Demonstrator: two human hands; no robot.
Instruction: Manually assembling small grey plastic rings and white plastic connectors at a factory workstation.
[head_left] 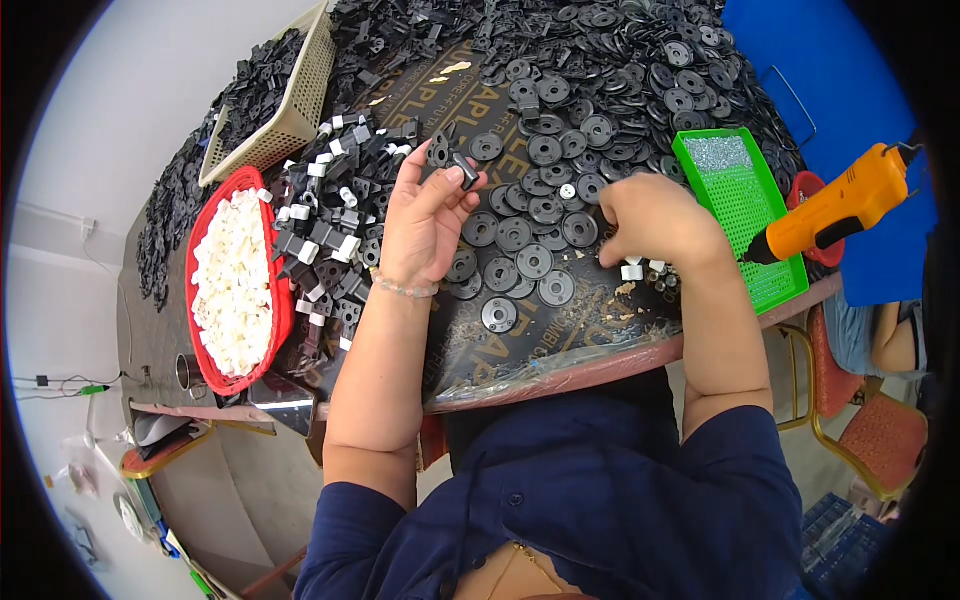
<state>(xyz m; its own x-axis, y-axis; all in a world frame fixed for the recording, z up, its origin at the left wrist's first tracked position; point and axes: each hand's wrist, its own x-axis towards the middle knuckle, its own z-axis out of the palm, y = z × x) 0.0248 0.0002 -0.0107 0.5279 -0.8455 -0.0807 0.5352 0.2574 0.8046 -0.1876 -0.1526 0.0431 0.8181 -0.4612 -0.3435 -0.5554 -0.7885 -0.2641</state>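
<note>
We count one left hand (424,222), thumb and fingers pinching a black plastic part (466,170) above the table's black discs (514,226); one right hand (665,220), fingers curled down by small white pieces (632,272), can't tell if it grips any. Discs: round, smooth, center-holed, too many to count. One cream perforated basket (300,108), one red basket (285,290), one green gridded tray (735,205), one orange power screwdriver (840,195).

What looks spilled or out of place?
Pale crumb-like debris litters the black tabletop near the bare right hand, perhaps spilled or flaked off. One small round white part sits alone among flat black discs, looking stray.
</note>
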